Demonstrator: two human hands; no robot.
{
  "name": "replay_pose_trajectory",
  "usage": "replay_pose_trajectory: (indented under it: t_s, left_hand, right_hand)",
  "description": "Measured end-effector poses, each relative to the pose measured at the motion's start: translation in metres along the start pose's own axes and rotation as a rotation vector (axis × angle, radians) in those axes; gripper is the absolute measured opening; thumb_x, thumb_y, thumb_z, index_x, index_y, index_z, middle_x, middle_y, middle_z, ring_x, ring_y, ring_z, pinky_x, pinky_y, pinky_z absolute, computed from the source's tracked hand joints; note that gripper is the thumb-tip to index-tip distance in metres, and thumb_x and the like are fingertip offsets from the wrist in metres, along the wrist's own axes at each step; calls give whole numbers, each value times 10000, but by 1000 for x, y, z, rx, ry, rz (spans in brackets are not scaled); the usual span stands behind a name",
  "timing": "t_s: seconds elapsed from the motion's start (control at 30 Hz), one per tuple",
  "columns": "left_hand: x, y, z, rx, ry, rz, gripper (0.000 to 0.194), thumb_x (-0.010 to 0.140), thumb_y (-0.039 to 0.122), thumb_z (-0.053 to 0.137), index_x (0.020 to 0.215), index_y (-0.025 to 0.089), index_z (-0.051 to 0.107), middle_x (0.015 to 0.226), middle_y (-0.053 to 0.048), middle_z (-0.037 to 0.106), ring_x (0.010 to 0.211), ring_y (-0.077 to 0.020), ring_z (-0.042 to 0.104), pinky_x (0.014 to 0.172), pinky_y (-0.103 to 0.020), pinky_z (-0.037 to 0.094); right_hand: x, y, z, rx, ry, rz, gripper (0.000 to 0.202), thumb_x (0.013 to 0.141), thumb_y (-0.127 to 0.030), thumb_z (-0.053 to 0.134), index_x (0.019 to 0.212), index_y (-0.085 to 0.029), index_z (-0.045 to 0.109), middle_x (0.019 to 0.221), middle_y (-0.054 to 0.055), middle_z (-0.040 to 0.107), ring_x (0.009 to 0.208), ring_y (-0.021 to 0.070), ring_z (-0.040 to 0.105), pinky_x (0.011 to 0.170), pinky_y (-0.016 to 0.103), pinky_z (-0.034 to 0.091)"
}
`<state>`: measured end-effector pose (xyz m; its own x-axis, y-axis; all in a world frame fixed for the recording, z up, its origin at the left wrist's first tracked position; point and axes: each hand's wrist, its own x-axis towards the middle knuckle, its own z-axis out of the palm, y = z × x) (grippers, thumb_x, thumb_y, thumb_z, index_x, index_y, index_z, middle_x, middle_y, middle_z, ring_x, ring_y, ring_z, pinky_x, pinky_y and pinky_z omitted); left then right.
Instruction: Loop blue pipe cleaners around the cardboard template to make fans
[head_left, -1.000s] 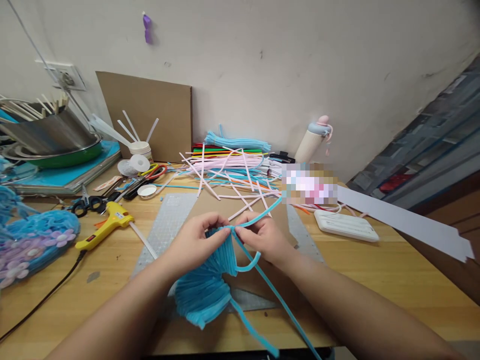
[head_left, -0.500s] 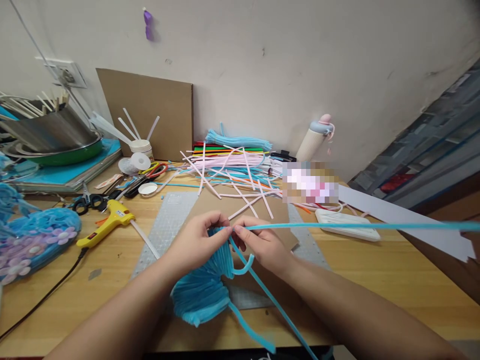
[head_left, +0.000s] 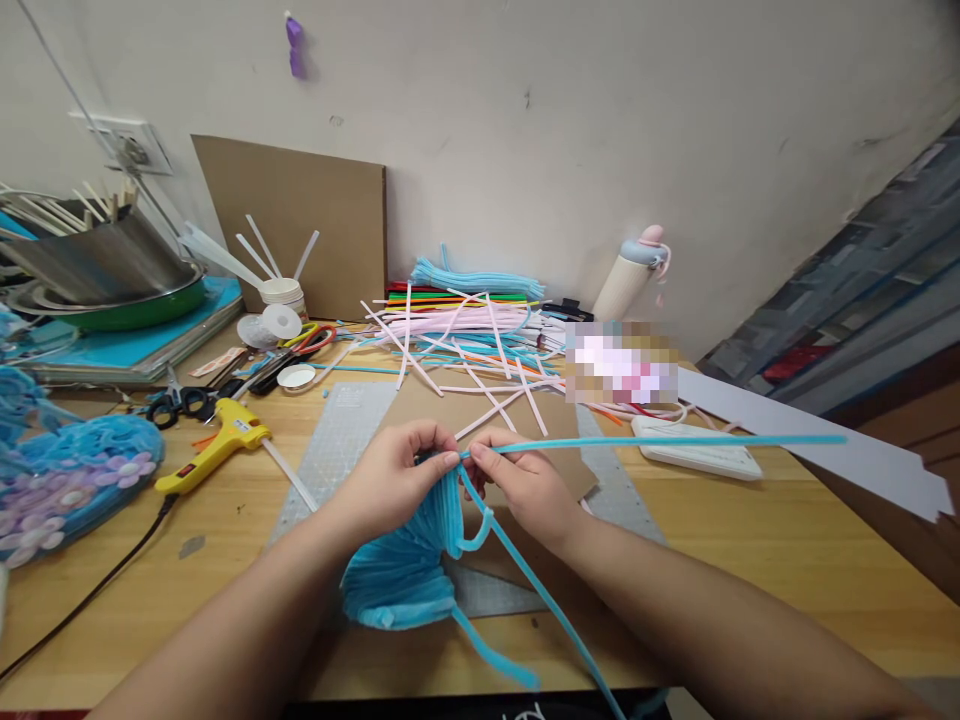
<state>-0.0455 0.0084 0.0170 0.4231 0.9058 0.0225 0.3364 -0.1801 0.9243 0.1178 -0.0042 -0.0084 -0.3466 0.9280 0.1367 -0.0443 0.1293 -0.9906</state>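
Note:
My left hand (head_left: 409,475) is closed on the upper end of a thick, ribbed piece made of many light-blue pipe cleaners (head_left: 405,575). Beside it, nearly touching, my right hand (head_left: 521,485) pinches a single blue pipe cleaner (head_left: 637,441) between thumb and fingers. Its long free end runs out to the right above the table. Another blue strand (head_left: 540,590) slopes from between the hands down to the table's front edge. A short curled end and a longer loose tail hang from the ribbed piece. Where the strands meet, my fingertips hide the join.
Under my hands lie brown cardboard (head_left: 420,405) and a grey cutting mat (head_left: 330,430). A yellow glue gun (head_left: 217,450), black scissors (head_left: 180,402) and a flower-trimmed blue piece (head_left: 90,470) are left. Pink pipe cleaners (head_left: 450,325) pile up behind; a white bottle (head_left: 626,280) stands by the wall.
The pipe cleaner's free right end has drawn inward and its tip now shows. The ribbed piece has shifted slightly upward. Both hands stay almost in place.

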Motion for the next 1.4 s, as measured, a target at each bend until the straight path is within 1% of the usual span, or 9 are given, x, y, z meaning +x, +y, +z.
replay_pose_trajectory:
  t_s: [0.37,0.5,0.57,0.73,0.83,0.93,1.1,1.23,1.4]
  left_hand:
    - [1,-3,3,100,67,16,240,764,376,519,815,163,617,770,-25,646,731,-159,571,662,-254,428]
    - [2,-4,2,65,101,16,230,755,366,519,768,155,608,725,-19,618,690,-145,546,621,-240,418]
    - [4,-5,1,46,135,-12,231,745,368,526,758,148,594,694,-13,592,649,-132,524,580,-228,404]
    - [7,-11,-2,27,192,-67,245,733,389,538,740,145,562,658,3,541,598,-110,486,525,-208,378]
    - [8,-13,-3,31,217,-73,250,727,397,541,742,148,562,667,0,547,604,-114,494,530,-212,383]
    - [9,-14,-3,49,212,-69,257,726,404,537,745,150,569,670,-1,554,613,-121,505,546,-220,389]
    - [9,-14,-4,54,161,-61,279,737,417,522,779,152,599,689,-4,582,629,-127,522,560,-224,401]
    - [9,-15,-3,29,143,-59,272,743,399,527,821,155,618,729,-11,611,659,-132,540,597,-231,415]
    - [10,-17,-2,-65,93,-68,276,743,382,544,859,142,616,773,-26,619,704,-135,551,641,-237,424]
  right_hand:
    - [3,7,-6,-11,33,11,250,844,-373,443,693,-181,491,629,-11,489,595,108,479,587,249,416]
    - [8,4,-16,-99,-73,45,234,829,-403,450,778,-183,513,649,-8,518,597,116,505,570,252,417]
    - [12,1,-30,-311,-118,90,225,807,-397,481,849,-186,546,721,13,569,656,140,545,606,271,422]
    - [16,-5,-79,-1250,89,199,353,711,-455,576,933,-181,577,1001,117,572,946,268,524,725,337,375]
    - [14,-1,-96,-1421,-72,461,651,520,-585,670,1012,-181,535,1010,139,551,918,309,535,656,329,376]
    - [13,3,-99,-1378,-172,539,714,492,-584,686,1064,-203,489,967,114,569,844,285,566,584,295,362]
    - [15,1,-103,-1252,-119,517,580,510,-473,720,972,-192,510,822,58,603,692,218,571,512,261,335]
    - [19,-6,-103,-977,-23,342,266,657,-376,628,831,-184,574,760,32,610,659,175,552,530,253,360]
    - [20,-7,-76,-422,166,70,268,687,-345,616,880,-167,567,821,34,606,776,183,559,633,274,421]
